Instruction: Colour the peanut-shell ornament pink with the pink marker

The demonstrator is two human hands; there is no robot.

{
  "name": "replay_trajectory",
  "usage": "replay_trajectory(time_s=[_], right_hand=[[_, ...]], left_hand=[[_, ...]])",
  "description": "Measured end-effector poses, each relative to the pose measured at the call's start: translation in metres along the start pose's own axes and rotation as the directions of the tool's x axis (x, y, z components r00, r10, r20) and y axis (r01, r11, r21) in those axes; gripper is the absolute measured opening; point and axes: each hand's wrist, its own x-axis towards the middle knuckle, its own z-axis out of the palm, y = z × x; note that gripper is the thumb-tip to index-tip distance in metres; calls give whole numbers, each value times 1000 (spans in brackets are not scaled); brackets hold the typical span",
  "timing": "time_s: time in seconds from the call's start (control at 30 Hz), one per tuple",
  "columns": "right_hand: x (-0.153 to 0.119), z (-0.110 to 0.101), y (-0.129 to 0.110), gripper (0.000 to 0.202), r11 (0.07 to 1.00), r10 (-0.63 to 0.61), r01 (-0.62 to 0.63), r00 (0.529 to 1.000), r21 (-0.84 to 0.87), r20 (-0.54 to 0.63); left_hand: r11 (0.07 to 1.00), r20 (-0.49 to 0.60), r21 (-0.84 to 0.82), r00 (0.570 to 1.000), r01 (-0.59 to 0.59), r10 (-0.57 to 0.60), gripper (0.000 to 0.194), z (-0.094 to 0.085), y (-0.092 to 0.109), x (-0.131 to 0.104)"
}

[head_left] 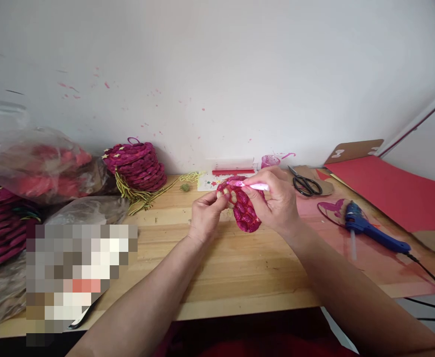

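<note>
Above the middle of the wooden table I see a magenta, braided-looking oval piece with a glittery, bumpy surface. My left hand pinches its left edge, where pale yellowish bits show by the fingertips. Between the fingers of my right hand is a white brush-like stick with a pink-stained end. That pink end touches or nearly touches the upper part of the oval piece; which of the two I cannot tell. Part of the piece's right side is hidden behind my right hand.
Stacked magenta braided pieces with yellow cords and plastic bags fill the left. A pink-stained cup stands by the wall. Black scissors, a blue glue gun with its cable and red sheets lie right.
</note>
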Motion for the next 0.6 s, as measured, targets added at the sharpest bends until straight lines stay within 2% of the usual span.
replay_trajectory(time_s=[0.23, 0.4, 0.6], right_hand=[[-1, 2, 1, 8, 999, 35, -35, 999, -17, -9], [0, 0, 0, 9, 998, 46, -46, 999, 38, 2], [1, -1, 0, 9, 999, 43, -43, 999, -13, -28]], left_hand=[[1000, 4, 0, 1000, -7, 7, 37, -1, -2, 1], [996, 43, 58, 997, -63, 61, 33, -4, -6, 2], [993, 51, 77, 995, -89, 86, 29, -5, -8, 3]])
